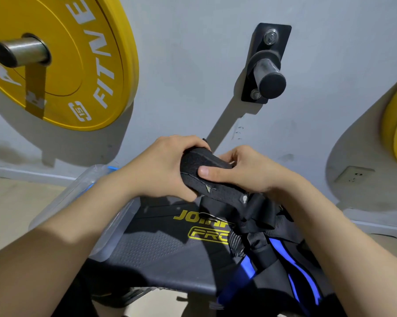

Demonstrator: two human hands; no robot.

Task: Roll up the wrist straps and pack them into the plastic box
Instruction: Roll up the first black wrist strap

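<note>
1. Black webbing fills both your hands. In the head view, you hold the wrist strap [204, 165] up in the middle of the scene, above the bench pad [160, 248]. That probably lets the roll form in the air and not drag on the pad.
2. Your left hand [165, 165] curls its fingers round the rolled end, clamping the coil so that it cannot spring open.
3. Your right hand [245, 170] pinches the strap with the thumb pressed flat on top. I judge this grip is there to tension the loose tail, which trails down and right from the coil.
4. The other straps [273, 248], black with blue, lie heaped on the right side of the pad just below your right wrist, within easy reach for the next pick.
5. The clear plastic box [115, 225] sits at the pad's left edge, under your left forearm. Your arm hides most of it, so its contents cannot be told. It seems placed there so you can drop a finished roll in with a short leftward move.
6. This roll is not yet packed.
</note>
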